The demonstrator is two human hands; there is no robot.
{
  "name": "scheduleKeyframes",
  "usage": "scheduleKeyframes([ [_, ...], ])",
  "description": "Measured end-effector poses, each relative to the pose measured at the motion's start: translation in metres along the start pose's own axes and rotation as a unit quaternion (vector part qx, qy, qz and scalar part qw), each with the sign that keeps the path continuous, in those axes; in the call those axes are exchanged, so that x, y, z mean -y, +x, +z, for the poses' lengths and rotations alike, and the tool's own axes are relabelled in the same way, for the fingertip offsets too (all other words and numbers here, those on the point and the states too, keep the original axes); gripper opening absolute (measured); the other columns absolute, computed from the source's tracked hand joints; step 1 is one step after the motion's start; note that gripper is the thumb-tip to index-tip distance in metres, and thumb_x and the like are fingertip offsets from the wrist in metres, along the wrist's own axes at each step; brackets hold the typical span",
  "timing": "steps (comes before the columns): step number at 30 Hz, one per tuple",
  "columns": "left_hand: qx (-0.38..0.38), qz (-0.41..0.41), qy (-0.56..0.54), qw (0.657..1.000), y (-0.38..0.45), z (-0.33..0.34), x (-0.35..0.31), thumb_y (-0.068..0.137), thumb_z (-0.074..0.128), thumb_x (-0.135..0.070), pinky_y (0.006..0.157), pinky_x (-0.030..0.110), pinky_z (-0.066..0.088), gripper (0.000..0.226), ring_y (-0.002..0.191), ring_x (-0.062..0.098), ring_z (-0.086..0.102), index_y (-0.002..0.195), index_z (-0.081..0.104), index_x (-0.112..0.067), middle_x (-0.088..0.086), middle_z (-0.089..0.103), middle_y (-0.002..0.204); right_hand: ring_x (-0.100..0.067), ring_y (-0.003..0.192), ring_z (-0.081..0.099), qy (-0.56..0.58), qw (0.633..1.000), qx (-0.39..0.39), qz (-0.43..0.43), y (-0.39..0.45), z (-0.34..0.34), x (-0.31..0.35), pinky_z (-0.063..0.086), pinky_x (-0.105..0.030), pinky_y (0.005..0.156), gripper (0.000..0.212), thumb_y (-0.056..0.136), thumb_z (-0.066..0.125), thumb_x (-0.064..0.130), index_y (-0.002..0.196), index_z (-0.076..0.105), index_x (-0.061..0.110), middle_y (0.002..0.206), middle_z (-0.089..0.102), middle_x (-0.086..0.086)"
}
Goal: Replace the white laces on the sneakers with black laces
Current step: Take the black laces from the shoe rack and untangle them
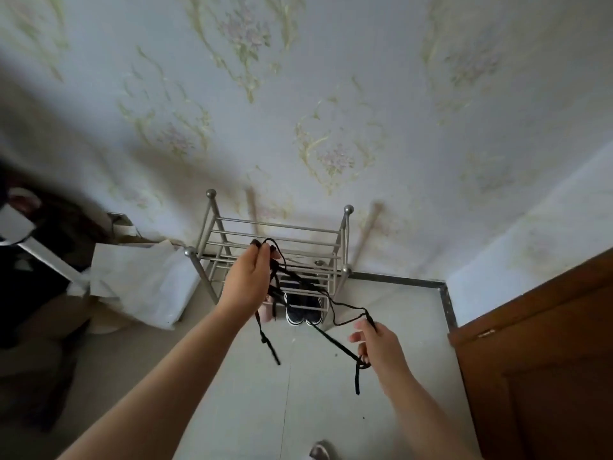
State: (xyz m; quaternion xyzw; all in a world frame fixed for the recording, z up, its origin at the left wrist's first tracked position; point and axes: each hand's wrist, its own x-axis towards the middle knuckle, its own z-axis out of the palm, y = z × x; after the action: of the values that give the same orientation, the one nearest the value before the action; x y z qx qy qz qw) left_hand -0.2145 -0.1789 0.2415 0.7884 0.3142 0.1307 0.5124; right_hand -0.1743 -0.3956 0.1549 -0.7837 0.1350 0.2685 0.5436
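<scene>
Two bare hands hold a tangle of black laces (300, 283) in the air above a pale tiled floor (265, 410). The left hand (247, 277) is raised in front of a grey metal shoe rack (275, 247), its fingertips pinched together round a loop at the top of the tangle, from which several strands hang down. The right hand (378, 343) sits lower and nearer the camera, thumb and forefinger pinching one strand while the lower fingers curl round another whose end dangles below the palm. Between the hands the strands cross loosely. On the rack's bottom shelf stands a pair of dark sneakers (303, 310) with white-striped soles, toes toward the camera; whether they are laced cannot be told. Behind the rack rises floral wallpaper (331, 127), a brown wooden door (547, 360) stands at the right, and crumpled white plastic sheeting (142, 283) lies left of the rack
</scene>
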Motion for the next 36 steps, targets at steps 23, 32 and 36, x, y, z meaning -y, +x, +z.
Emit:
scheduleKeyframes([
  [23, 0.297, -0.068, -0.125, 0.944, -0.146, -0.114, 0.049, 0.102, 0.037, -0.019, 0.083, 0.036, 0.054, 0.025, 0.096, 0.022, 0.068, 0.103, 0.058, -0.006, 0.009, 0.072, 0.1, -0.018, 0.103, 0.064, -0.043, 0.998, 0.031, -0.042, -0.211, 0.07, -0.075, 0.049, -0.039, 0.097, 0.013, 0.087, 0.065, 0.035, 0.095, 0.068, 0.025, 0.102, 0.07, 0.002],
  [32, 0.294, -0.036, -0.153, 0.943, -0.298, -0.144, 0.107, 0.098, 0.039, -0.007, 0.1, 0.029, 0.045, 0.028, 0.101, 0.011, 0.063, 0.111, 0.064, -0.014, 0.0, 0.069, 0.108, -0.02, 0.085, 0.065, 0.054, 0.991, 0.085, -0.083, -0.332, 0.122, -0.099, 0.053, -0.032, 0.081, 0.03, 0.098, 0.046, 0.038, 0.093, 0.062, 0.013, 0.095, 0.067, -0.007],
  [36, 0.266, -0.001, -0.101, 0.959, -0.355, -0.171, 0.133, 0.098, 0.035, -0.006, 0.082, 0.014, 0.047, 0.032, 0.088, 0.01, 0.061, 0.096, 0.063, -0.022, 0.001, 0.069, 0.099, -0.016, 0.053, 0.05, 0.068, 0.993, 0.071, -0.072, -0.38, 0.137, -0.14, 0.046, -0.032, 0.063, 0.027, 0.096, 0.053, 0.026, 0.076, 0.06, 0.009, 0.065, 0.056, -0.005],
])
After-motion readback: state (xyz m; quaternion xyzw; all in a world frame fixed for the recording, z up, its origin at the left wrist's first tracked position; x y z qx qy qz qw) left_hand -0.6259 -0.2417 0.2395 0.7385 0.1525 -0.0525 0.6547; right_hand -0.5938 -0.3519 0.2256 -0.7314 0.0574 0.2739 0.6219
